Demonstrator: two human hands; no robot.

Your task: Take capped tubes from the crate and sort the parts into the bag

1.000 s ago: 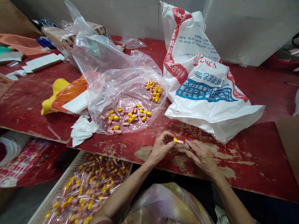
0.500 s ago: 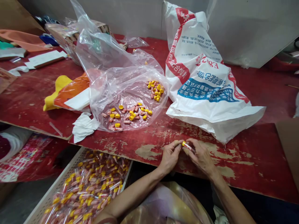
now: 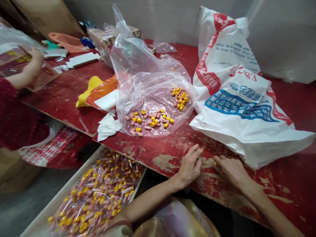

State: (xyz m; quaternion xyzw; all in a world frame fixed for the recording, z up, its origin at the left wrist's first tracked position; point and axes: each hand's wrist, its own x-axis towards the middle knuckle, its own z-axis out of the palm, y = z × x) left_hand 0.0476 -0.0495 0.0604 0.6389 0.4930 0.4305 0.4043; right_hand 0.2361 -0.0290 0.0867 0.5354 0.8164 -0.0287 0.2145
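My left hand [image 3: 189, 166] is over the worn front edge of the red table, its fingers bent and apart, with nothing visible in them. To its right, my right hand [image 3: 230, 169] has its fingers closed. A speck of yellow shows at its fingertips, the cap of a small tube mostly hidden by the hand. Beyond my hands, a clear plastic bag [image 3: 153, 80] lies open, with loose red-and-white pieces and yellow caps [image 3: 155, 121] in it. Below the table at left, a white crate [image 3: 65, 187] holds many clear tubes with yellow caps [image 3: 98, 194].
A large white printed sack [image 3: 237, 131] slumps at the right of the table [image 3: 172, 148]. Crumpled white paper [image 3: 108, 126] and an orange-and-yellow packaged item [image 3: 96, 90] lie left of the bag. At far left, another person's hand [image 3: 34, 62] touches a plastic-wrapped package [image 3: 14, 61].
My hands have moved apart; the tube held between them is now mostly hidden at my right hand. The view has swung left, bringing another person's arm into sight.
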